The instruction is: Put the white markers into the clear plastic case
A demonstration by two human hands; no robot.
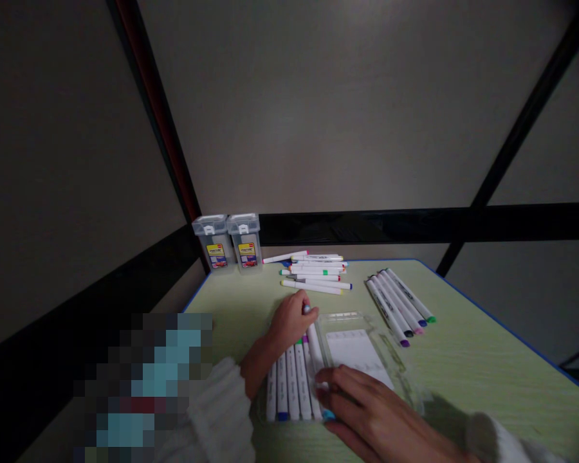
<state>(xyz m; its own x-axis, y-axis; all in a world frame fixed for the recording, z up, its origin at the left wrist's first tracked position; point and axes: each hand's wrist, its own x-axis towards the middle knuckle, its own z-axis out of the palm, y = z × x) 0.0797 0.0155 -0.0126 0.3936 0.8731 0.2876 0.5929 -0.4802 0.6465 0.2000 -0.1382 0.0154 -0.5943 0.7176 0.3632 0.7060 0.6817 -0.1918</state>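
A clear plastic marker case (343,316) lies unfolded on the table, with several white markers (293,379) side by side in its left half. My left hand (289,321) is closed at the far end of the case, thumb and fingers around the far tip of the rightmost marker (314,344). That marker's light-blue cap (327,415) shows at the near end, beside the curled fingers of my right hand (367,408). The right fingertips touch this marker's near part; their exact hold is partly hidden. A white paper insert (352,350) sits in the case's right half.
A loose pile of markers (316,273) lies at the back of the pale green table (482,360). Several more markers (398,305) lie in a slanted row on the right. Two clear lidded boxes (217,247) stand at the back left, near the wall panels.
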